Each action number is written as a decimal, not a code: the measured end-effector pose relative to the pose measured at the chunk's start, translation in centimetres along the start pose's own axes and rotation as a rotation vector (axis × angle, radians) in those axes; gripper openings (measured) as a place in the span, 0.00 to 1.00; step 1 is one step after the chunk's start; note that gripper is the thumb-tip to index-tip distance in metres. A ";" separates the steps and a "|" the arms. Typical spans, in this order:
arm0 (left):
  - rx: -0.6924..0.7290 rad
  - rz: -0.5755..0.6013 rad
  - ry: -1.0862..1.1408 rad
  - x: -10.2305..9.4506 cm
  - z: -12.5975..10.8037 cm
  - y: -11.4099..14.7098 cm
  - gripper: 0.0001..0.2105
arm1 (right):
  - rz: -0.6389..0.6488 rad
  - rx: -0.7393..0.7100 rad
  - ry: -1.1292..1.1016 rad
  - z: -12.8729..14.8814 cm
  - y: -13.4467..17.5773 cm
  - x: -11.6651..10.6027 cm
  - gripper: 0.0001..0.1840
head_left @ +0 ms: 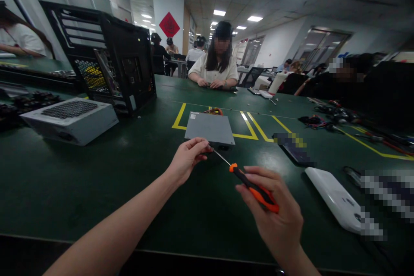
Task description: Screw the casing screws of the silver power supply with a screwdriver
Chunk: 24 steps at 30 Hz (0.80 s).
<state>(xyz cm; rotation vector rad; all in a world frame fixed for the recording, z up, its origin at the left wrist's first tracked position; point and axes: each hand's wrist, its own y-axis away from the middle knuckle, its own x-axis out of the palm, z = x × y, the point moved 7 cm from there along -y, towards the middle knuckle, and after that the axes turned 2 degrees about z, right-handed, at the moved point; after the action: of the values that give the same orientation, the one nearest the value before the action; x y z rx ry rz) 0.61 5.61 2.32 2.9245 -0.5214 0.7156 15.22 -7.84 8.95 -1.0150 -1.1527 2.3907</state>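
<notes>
In my right hand is an orange and black screwdriver, held by its handle between thumb and fingers. Its thin metal shaft points up and left to the fingertips of my left hand. Those fingertips are pinched together at the shaft's tip; whatever they hold there is too small to make out. Just behind my left hand lies a grey metal computer power supply, its power socket facing me and its bundled coloured cables showing at the back. Whether my left fingers touch its case, I cannot tell.
A black computer case stands at the left, with a second power supply before it. At right lie a dark phone, a white device and several cables. Across the green table sits a person.
</notes>
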 end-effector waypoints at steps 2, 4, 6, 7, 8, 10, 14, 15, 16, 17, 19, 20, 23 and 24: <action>-0.023 -0.002 -0.016 0.2 0.7 -0.1 0.08 | 0.069 0.087 0.035 -0.1 1.6 0.6 0.16; -0.049 0.014 -0.028 0.5 1.4 -0.1 0.07 | 0.140 0.227 -0.009 -0.6 3.1 1.4 0.16; -0.074 0.039 -0.032 0.8 2.0 -0.1 0.08 | 0.220 0.446 -0.173 -1.6 4.6 2.7 0.16; -0.082 0.051 -0.034 0.9 2.3 -0.1 0.08 | 0.252 0.571 -0.289 -2.1 5.4 3.5 0.16; -0.088 0.060 -0.037 1.0 2.5 -0.2 0.08 | 0.270 0.694 -0.414 -2.5 6.2 4.3 0.17; -0.095 0.065 -0.051 1.0 3.0 -0.2 0.08 | 0.268 0.891 -0.636 -2.9 7.4 5.6 0.17; -0.115 0.072 -0.108 1.1 3.9 -0.3 0.09 | 0.202 1.087 -0.881 -2.5 8.2 7.1 0.14; -0.112 0.078 -0.119 1.1 4.0 -0.3 0.09 | 0.183 1.115 -0.918 -2.2 8.2 7.3 0.14; -0.106 0.082 -0.124 1.2 4.0 -0.2 0.09 | 0.164 1.137 -0.950 -1.9 8.2 7.5 0.13; -0.100 0.083 -0.124 1.3 4.0 -0.2 0.10 | 0.144 1.156 -0.978 -1.7 8.1 7.6 0.13; -0.101 0.075 -0.103 1.3 3.9 -0.1 0.10 | 0.107 1.186 -1.024 -1.3 8.0 7.7 0.14; -0.110 0.071 -0.084 1.3 3.9 -0.1 0.09 | 0.096 1.200 -1.044 -1.2 8.0 7.7 0.14; -0.148 0.073 0.009 1.5 4.0 0.0 0.09 | 0.075 1.219 -1.077 -1.2 8.2 7.8 0.13; -0.161 0.072 0.044 1.6 4.1 0.0 0.09 | 0.069 1.219 -1.083 -1.3 8.2 7.8 0.13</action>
<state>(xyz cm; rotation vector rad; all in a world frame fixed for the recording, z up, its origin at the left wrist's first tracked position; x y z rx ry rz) 3.67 4.52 -0.57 2.7473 -0.6513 0.7093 10.87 -8.16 -1.60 0.6868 0.3491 2.8903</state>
